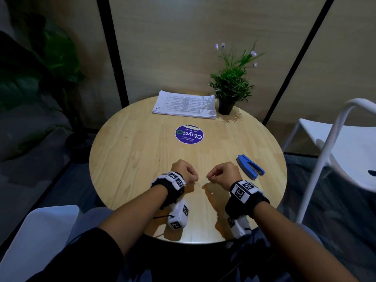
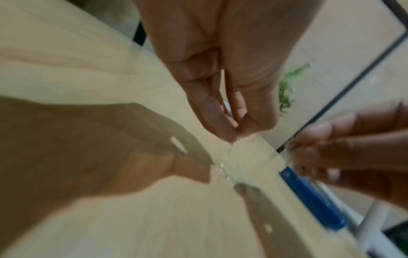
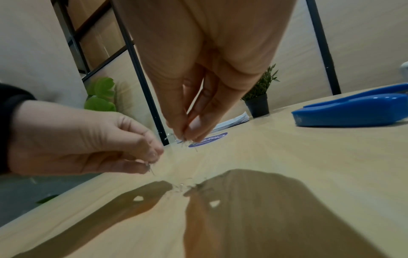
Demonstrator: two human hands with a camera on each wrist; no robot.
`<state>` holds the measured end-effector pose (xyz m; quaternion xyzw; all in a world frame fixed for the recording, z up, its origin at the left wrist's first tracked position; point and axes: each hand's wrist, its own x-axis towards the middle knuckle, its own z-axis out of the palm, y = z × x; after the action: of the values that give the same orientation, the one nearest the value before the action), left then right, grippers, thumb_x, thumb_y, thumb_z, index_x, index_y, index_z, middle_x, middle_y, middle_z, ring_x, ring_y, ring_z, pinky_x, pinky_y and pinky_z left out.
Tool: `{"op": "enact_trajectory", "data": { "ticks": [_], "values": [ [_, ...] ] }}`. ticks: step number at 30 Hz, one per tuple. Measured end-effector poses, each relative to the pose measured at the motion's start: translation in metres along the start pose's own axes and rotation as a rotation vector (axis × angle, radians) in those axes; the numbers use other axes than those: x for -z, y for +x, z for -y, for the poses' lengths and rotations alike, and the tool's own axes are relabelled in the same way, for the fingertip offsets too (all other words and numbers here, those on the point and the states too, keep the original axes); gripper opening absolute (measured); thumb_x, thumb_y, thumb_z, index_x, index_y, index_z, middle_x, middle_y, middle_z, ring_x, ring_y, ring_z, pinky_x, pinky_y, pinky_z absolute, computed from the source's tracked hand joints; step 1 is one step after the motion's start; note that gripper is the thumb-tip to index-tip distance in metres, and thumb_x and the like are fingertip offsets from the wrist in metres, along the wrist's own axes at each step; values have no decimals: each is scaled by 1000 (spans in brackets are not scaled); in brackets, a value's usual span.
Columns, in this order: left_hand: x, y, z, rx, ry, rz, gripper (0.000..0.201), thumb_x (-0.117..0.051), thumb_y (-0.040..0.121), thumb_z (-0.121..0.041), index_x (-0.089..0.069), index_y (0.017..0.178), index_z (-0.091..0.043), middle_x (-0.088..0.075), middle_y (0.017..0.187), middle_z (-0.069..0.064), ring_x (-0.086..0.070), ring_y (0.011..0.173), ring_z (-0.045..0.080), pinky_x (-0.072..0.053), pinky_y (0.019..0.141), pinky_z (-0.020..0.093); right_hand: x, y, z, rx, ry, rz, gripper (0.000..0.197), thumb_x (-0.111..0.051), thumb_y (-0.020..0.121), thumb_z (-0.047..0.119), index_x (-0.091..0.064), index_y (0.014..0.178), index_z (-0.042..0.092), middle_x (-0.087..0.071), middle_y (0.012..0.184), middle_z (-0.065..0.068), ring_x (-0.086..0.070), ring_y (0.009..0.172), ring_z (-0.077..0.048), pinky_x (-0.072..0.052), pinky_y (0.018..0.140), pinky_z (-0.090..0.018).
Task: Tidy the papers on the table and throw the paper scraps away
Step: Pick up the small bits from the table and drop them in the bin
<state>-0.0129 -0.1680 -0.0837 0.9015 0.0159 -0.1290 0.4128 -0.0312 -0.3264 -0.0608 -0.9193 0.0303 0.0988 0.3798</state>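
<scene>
Both hands are down near the front edge of the table [image 1: 142,139], each making a tight fingertip grip on tiny thin bits. The left hand [image 1: 184,171] has thumb and forefinger closed on a sliver, and the right hand [image 1: 223,171] pinches a small tuft of them. They look like bent staples or fine scraps; too small for me to say which.

A few more of these bits [image 3: 183,185] lie loose on the table just below and between the two grips. The stack of papers [image 1: 185,107] is already squared up, well beyond the grips at the far side, beside the potted plant [image 1: 230,86]. The blue stapler [image 1: 250,165] sits just right of the right hand.

Handling guess: these bits weigh basically nothing, they're stiff but springy, and they'd skid on smooth wood. I'd press a fingertip down on each and roll it into the pinch, or sweep them together first. Sharp ends possible, so go gentle.

The head view barely shows anything in the grips, just a faint glint between the hands. The right wrist view shows the slivers sticking out below both pinches, plus the loose ones. The left wrist view is blurry, though it catches the shiny patch under the grip.
</scene>
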Motion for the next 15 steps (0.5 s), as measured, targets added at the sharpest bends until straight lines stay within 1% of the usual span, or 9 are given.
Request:
{"op": "enact_trajectory", "data": {
  "ticks": [1,3,5,7,10,12,15],
  "values": [
    [10,-4,3,14,-79,-14,10,-69,74,-5,-75,81,-2,-65,62,2,-60,59,14,-53,59,21,-3,-1,7,6,4,4,7,-71,78,5,-75,77,9,-72,76,-9,-67,72,-17,-55,76,-25],
    [34,-15,10,49,-246,-38,8,-69,76,-1,-74,82,2,-63,57,-1,-60,52,10,-51,49,13,-10,-3,24,31,19,16,5,-72,77,5,-76,79,8,-71,72,-10,-66,70,-17,-54,76,-26],
    [65,-29,21,59,-386,-56,4,-68,77,5,-71,75,3,-63,51,-2,-60,47,7,-51,47,10,-21,-5,47,75,46,29,5,-72,76,3,-76,79,6,-69,68,-9,-65,67,-18,-55,77,-28],
    [100,-44,35,50,-469,-91,17,-67,78,8,-68,65,-3,-62,42,-6,-60,43,4,-54,50,11,-36,-7,74,131,77,44,5,-73,75,1,-75,78,5,-68,68,-11,-64,62,-17,-56,75,-29],
    [150,-72,62,43,-485,-172,22,-66,78,9,-66,62,-6,-62,40,-6,-61,41,2,-55,52,13,-66,-11,120,228,102,93,6,-72,75,0,-75,79,2,-67,67,-12,-61,57,-13,-55,70,-23],
    [181,-94,82,43,-459,-236,22,-67,77,9,-66,62,-7,-62,42,-6,-61,41,2,-53,49,12,-91,-15,152,288,100,143,7,-72,75,0,-75,81,0,-68,69,-15,-60,56,-12,-55,68,-22],
    [219,-125,116,73,-383,-317,16,-68,76,7,-69,65,-5,-63,43,-6,-60,40,-1,-49,46,10,-134,-23,195,352,95,223,6,-73,75,1,-75,81,1,-67,69,-14,-60,55,-11,-53,63,-17]
  ]
}}
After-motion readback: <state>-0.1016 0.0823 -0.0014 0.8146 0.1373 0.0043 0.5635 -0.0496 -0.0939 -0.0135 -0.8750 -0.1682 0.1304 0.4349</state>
